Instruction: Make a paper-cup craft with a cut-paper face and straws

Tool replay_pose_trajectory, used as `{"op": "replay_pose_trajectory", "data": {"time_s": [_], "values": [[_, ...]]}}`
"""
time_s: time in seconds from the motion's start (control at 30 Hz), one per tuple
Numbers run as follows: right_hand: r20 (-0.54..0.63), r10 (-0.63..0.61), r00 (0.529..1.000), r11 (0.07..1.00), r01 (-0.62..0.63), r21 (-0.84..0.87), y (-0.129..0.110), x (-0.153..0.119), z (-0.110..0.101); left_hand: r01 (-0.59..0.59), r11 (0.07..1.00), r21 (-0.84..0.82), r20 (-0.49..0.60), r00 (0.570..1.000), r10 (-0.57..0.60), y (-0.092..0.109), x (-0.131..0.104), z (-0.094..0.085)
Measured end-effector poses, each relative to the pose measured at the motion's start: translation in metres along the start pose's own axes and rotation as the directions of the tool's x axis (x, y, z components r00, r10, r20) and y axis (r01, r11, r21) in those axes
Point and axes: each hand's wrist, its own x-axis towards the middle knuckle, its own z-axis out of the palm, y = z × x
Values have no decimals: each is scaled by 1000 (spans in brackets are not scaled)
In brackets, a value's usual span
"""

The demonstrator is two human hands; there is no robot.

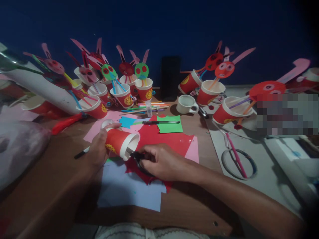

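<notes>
My left hand [97, 150] is wrapped around a red paper cup [116, 140] with a white rim and a yellow print. The cup lies tilted on its side, its mouth facing right. In my right hand [160, 162] is a pair of black-handled scissors [137, 156], gripped by the handles. Their metal blades reach into the cup's mouth at the rim; the tips are hidden inside. Beneath both hands lie red paper [171, 142] and pale blue paper [132, 192]. A black pen [149, 122] rests on a green paper piece [169, 127] beyond the cup.
Red cups with paper animal heads, such as a green-faced one [144, 89], stand along the back. A white mug [186, 104] and several coloured straws [142, 108] sit mid-table. Tape roll [225, 166] lies right; a plastic bag [22, 149] is at left.
</notes>
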Motion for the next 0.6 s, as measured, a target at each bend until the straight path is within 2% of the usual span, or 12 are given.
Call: {"op": "replay_pose_trajectory", "data": {"time_s": [0.03,0.07,0.13,0.2,0.23,0.3,0.37,0.43,0.53,0.6], "values": [[32,53,998,982,-58,177,4,3,2,-3,1000,-16,4,1000,3,0,0,-1],[76,104,992,925,-125,360,8,6,4,7,999,-34,3,1000,-7,1,0,-2],[173,156,972,739,-231,633,14,11,7,29,998,-51,0,1000,-29,5,-1,0],[213,158,964,577,-265,773,17,14,11,65,996,-60,-21,998,-66,12,-4,4],[212,153,965,530,-261,807,18,14,13,85,994,-63,-33,996,-88,15,-5,6],[206,157,966,496,-257,829,19,15,17,121,990,-66,-48,991,-124,20,-5,9],[197,179,964,548,-264,794,20,14,21,137,988,-64,-46,989,-140,21,-4,9],[155,194,969,678,-247,692,22,12,24,207,978,-21,-39,977,-207,18,0,7],[18,146,989,914,-141,381,19,7,19,267,964,4,-36,963,-267,12,3,5],[-44,68,997,992,-63,105,13,4,12,287,958,17,-27,958,-287,10,4,5]]}}
